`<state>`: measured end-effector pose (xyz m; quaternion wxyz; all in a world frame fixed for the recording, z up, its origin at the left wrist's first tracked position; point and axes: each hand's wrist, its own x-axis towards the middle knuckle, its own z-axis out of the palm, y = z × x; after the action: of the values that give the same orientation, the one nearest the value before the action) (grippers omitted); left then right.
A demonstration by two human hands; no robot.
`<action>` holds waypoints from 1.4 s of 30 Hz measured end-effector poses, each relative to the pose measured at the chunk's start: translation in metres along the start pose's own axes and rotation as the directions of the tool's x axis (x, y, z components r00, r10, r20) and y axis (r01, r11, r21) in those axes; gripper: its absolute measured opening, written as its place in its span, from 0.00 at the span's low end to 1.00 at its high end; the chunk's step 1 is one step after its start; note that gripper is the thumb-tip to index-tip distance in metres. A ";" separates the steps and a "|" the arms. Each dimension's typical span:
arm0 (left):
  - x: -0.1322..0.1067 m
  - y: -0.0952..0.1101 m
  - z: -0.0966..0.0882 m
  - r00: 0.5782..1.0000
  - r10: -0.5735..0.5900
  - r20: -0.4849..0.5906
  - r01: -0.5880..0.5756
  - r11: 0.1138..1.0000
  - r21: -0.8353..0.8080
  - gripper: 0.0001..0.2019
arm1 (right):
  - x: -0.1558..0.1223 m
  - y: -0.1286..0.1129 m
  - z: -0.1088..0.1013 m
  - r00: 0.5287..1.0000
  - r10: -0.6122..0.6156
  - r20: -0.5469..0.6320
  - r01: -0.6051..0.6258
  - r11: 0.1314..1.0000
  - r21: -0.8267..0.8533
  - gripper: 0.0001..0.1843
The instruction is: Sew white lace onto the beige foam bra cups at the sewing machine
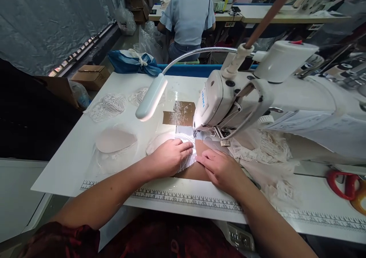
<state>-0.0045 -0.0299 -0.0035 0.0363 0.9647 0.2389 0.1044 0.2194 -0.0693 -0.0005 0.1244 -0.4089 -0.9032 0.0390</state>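
Note:
A white lace piece [187, 162], rounded and brightly lit, lies under the needle area of the white JUKI sewing machine [213, 97]. My left hand [170, 157] is on its left side, fingers bent together and pressing the lace close to the presser foot [195, 133]. At the lace's right edge, my right hand [220, 168] has its thumb and fingertips closed together on the margin. A pale cup-shaped piece [160, 141] extends left beneath my left wrist. Brown covering [194, 173] shows on the table below the lace. My fingers hide part of the seam.
Lace pieces [107, 107] and a pale cup [116, 140] lie left on the white table [68, 162]. A lamp [151, 97] hangs above. Lace trim [268, 147] piles right, near red-handled scissors [343, 183]. A ruler strip [183, 199] lines the front. A co-worker [190, 17] sits ahead.

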 end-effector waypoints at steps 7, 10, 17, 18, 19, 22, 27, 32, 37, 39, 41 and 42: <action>0.006 -0.010 -0.006 0.997 -0.031 0.064 0.032 0.999 -0.012 0.24 | 0.005 0.000 0.004 0.999 0.044 -0.014 -0.044 0.999 -0.025 0.15; 0.012 -0.019 -0.008 0.992 -0.036 0.123 0.037 0.999 -0.009 0.25 | 0.009 0.000 0.006 0.996 0.092 -0.016 -0.093 0.994 -0.050 0.16; 0.022 -0.039 -0.009 0.990 0.000 0.141 -0.008 0.999 0.051 0.24 | 0.019 -0.002 0.006 0.968 0.247 0.031 -0.242 0.963 -0.119 0.18; 0.023 -0.040 -0.009 0.990 0.003 0.139 -0.011 0.998 0.056 0.24 | 0.020 -0.002 0.007 0.962 0.270 0.033 -0.263 0.956 -0.130 0.18; 0.023 -0.041 -0.009 0.992 0.005 0.129 -0.013 0.998 0.059 0.23 | 0.021 -0.003 0.007 0.958 0.285 0.034 -0.278 0.950 -0.140 0.19; 0.020 -0.039 -0.009 0.996 0.029 0.084 -0.031 0.999 0.030 0.21 | 0.021 -0.004 0.008 0.953 0.299 0.039 -0.289 0.944 -0.158 0.21; 0.016 -0.039 -0.003 0.997 0.053 0.050 -0.050 0.997 -0.059 0.21 | 0.024 -0.004 0.007 0.948 0.314 0.049 -0.304 0.941 -0.149 0.23; 0.022 -0.048 -0.002 0.999 0.035 0.025 -0.034 0.997 -0.070 0.20 | 0.027 -0.003 0.006 0.929 0.364 0.069 -0.353 0.926 -0.136 0.25; 0.026 -0.055 -0.001 1.000 0.025 -0.019 -0.026 0.998 -0.051 0.20 | 0.026 0.000 0.008 0.923 0.380 0.053 -0.375 0.922 -0.096 0.26; 0.027 -0.056 0.000 1.000 0.016 -0.025 -0.017 0.999 -0.042 0.20 | 0.025 0.000 0.009 0.921 0.386 0.050 -0.382 0.921 -0.075 0.26; 0.027 -0.057 0.001 1.000 0.005 -0.025 -0.006 0.999 -0.037 0.21 | 0.025 0.000 0.009 0.920 0.389 0.054 -0.386 0.921 -0.061 0.26; 0.027 -0.057 0.001 1.000 0.000 -0.022 -0.001 0.999 -0.035 0.21 | 0.025 0.000 0.010 0.918 0.392 0.056 -0.389 0.919 -0.057 0.25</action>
<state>-0.0071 0.0330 -0.0065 0.0503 0.9628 0.2373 0.1191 0.2012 -0.0504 -0.0049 0.0752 -0.5820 -0.8077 0.0563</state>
